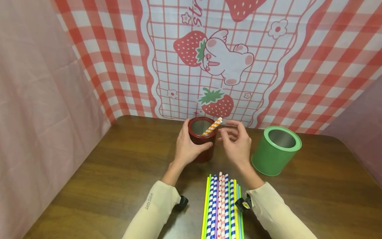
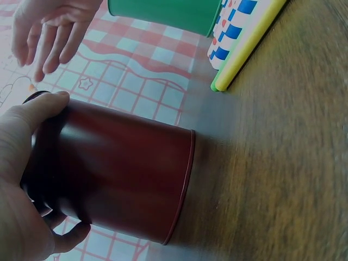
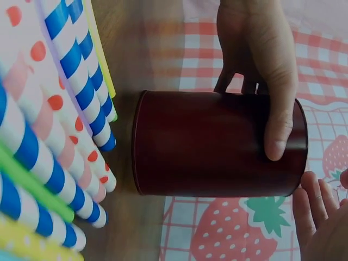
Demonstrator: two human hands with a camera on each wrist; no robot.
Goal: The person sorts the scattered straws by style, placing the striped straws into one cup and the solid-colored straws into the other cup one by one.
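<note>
My left hand [image 1: 187, 146] grips a dark red metal can [image 1: 205, 154] from its left side, with the thumb across the front near the rim. The can [image 2: 125, 168] stands on the table. Orange-and-white striped straws [image 1: 213, 126] lean inside it, their upper ends sticking out over the right of the rim. Just right of that rim is my right hand [image 1: 237, 145], fingers loosely bent with nothing between them. In the right wrist view, its fingertips [image 3: 311, 187] are right at the can's top edge.
A row of colourful straws [image 1: 222, 205], striped, dotted and plain, lies between my forearms. At the right stands an open green can [image 1: 270, 161]. Behind the wooden table [image 1: 119, 172] hangs a checked strawberry cloth [image 1: 167, 76].
</note>
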